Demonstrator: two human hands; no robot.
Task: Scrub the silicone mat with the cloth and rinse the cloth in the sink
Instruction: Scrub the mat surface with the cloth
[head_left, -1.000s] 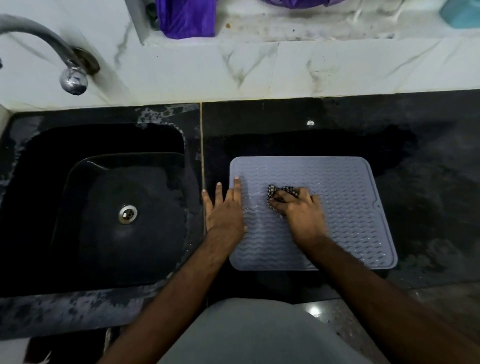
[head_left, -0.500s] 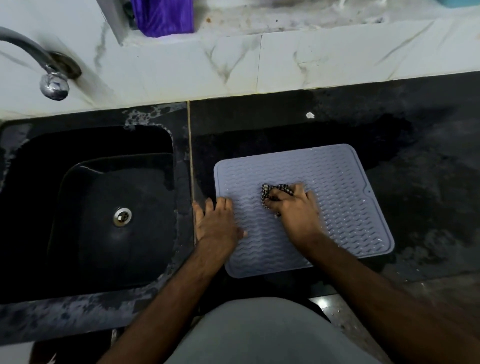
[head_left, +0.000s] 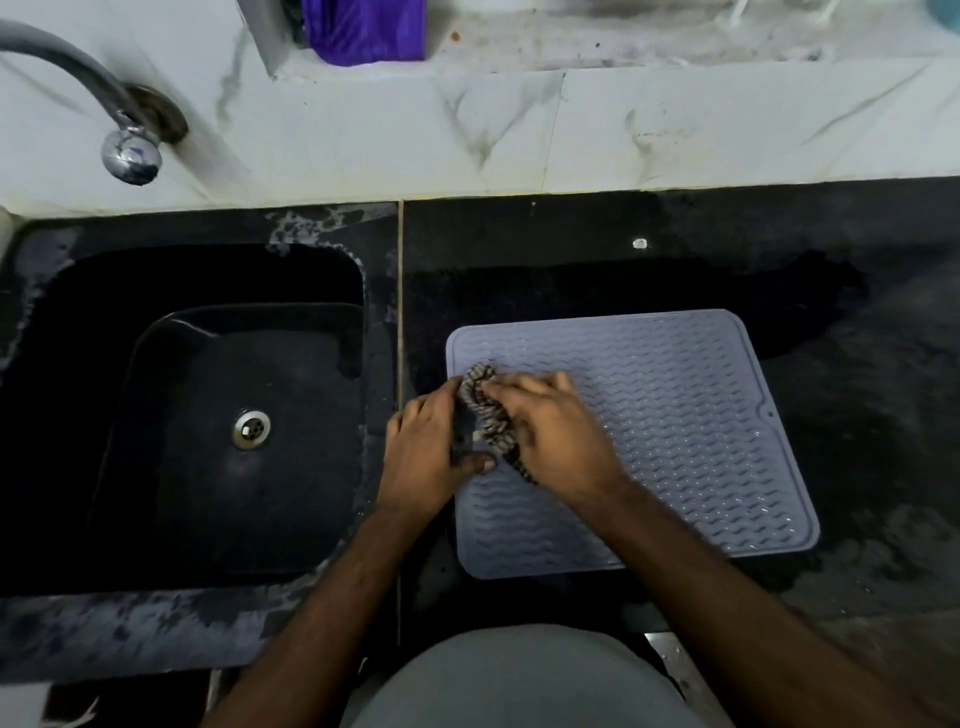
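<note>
A pale lavender silicone mat (head_left: 675, 415) with wavy ridges lies flat on the black counter right of the sink. A dark patterned cloth (head_left: 485, 415) is bunched over the mat's left part. My right hand (head_left: 550, 431) grips the cloth from the right, its fingers blurred. My left hand (head_left: 431, 452) holds the cloth's left side, fingers curled and thumb under it, over the mat's left edge. The black sink (head_left: 130, 415) with a metal drain (head_left: 251, 429) lies to the left.
A chrome tap (head_left: 130, 156) reaches over the sink's back left. A white marble backsplash (head_left: 519, 135) runs behind, with a purple object (head_left: 363, 31) on the ledge above it. The counter (head_left: 857, 389) around the mat is wet and dark.
My left hand has left the mat's edge, where it lay flat, and taken hold of the cloth. My right hand has dragged the cloth leftwards across the mat.
</note>
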